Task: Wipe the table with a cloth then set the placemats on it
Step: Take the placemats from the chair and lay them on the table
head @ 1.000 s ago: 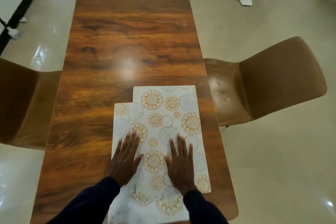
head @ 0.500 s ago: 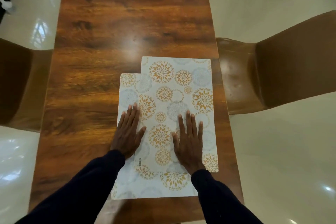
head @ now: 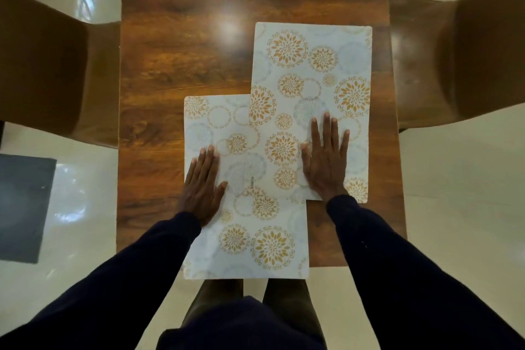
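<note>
Two white placemats with gold and pale blue flower rings lie overlapped on the brown wooden table (head: 184, 65). The upper placemat (head: 312, 65) sits further away and to the right. The lower placemat (head: 250, 241) sits nearer me, and its near edge hangs a little over the table's end. My left hand (head: 203, 185) lies flat on the lower mat's left side, fingers spread. My right hand (head: 326, 159) presses flat on the upper mat. No cloth is in view.
A brown chair (head: 51, 71) stands at the table's left side and another brown chair (head: 460, 65) at its right. A dark mat (head: 22, 207) lies on the glossy pale floor at the left. My legs show below the table's near end.
The two mats have slid apart: the upper one moved away and right under my right hand, the lower one toward me. The camera has tilted down over the table's near end.
</note>
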Demonstrator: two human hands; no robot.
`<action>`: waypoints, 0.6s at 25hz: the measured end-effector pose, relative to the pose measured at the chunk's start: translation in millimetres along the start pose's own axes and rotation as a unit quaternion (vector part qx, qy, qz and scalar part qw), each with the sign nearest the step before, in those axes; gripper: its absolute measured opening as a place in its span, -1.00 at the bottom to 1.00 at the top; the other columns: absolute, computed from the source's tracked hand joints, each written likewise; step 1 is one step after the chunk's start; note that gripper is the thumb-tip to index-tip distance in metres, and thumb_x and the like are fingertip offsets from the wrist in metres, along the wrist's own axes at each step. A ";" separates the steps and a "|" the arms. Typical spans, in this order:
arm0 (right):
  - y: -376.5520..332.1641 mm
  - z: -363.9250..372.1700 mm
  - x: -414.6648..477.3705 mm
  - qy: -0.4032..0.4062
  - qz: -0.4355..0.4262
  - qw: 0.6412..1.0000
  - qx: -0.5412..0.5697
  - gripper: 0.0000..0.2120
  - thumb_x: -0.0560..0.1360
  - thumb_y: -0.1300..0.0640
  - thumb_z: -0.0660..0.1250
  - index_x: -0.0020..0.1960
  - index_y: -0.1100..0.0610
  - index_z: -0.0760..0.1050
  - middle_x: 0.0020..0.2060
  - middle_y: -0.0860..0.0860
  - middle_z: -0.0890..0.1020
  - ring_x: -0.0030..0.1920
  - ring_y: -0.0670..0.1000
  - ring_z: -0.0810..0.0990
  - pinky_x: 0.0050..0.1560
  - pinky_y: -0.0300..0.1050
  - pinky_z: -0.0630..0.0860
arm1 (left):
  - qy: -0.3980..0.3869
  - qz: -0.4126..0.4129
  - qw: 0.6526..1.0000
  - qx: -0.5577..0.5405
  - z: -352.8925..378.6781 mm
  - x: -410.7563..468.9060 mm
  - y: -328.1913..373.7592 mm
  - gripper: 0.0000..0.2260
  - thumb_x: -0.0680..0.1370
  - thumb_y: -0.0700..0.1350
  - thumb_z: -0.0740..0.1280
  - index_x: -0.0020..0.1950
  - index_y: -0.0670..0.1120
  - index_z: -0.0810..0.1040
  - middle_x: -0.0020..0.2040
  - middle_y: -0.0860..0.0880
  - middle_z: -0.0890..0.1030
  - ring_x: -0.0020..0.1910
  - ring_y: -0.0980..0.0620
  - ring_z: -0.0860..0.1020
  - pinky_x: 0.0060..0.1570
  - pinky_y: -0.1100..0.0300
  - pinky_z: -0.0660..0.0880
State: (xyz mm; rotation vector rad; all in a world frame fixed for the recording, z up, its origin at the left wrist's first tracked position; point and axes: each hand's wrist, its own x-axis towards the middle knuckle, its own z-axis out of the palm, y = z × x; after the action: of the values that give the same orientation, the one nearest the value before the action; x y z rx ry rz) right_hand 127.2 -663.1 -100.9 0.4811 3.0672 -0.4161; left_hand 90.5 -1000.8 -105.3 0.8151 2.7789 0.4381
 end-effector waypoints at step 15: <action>9.7 -32.1 78.0 -0.096 -0.162 0.980 -0.058 -0.16 0.54 0.42 0.24 0.72 0.07 0.00 0.71 0.08 0.04 0.70 0.19 -0.06 0.65 0.32 -0.11 | 0.020 0.046 0.999 -0.008 -18.9 61.5 12.0 -0.40 0.76 0.04 0.09 0.72 -0.19 0.02 0.73 -0.18 -0.03 0.72 -0.16 -0.08 0.66 -0.22 0.02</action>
State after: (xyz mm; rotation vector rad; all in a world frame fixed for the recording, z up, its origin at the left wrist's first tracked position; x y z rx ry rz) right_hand 56.9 -622.4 -76.4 -0.0614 2.9570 -0.2657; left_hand 40.3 -961.3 -90.9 0.9430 2.7791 0.4975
